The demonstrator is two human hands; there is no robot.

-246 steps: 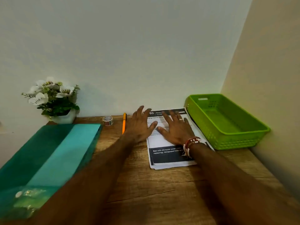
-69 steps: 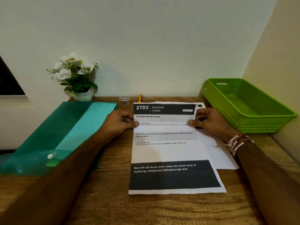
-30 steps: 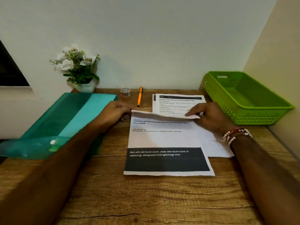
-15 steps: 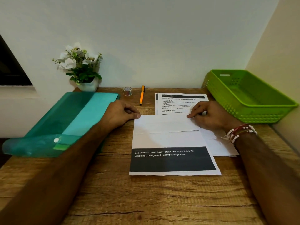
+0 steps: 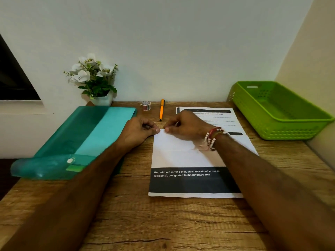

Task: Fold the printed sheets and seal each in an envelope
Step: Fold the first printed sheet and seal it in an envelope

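A printed sheet (image 5: 181,160) lies on the wooden table (image 5: 163,223), its top part folded down over the middle so the white back shows above a black band of text. My left hand (image 5: 139,132) is curled at the fold's left corner, thumb pressing on it. My right hand (image 5: 186,126) sits close beside it, fingertips pinched down on the folded edge. Further printed sheets (image 5: 226,120) lie behind, partly under my right wrist. No envelope is visible.
A teal plastic folder (image 5: 87,134) lies at the left, overhanging the table edge. An empty green basket (image 5: 282,131) stands at the right by the wall. An orange pen (image 5: 161,109), a small tape roll (image 5: 145,105) and a flower pot (image 5: 96,82) line the back.
The sheet's top part was folded down. My right hand has since slid left along the folded edge, from its right end to near the left corner; my left hand stayed put.
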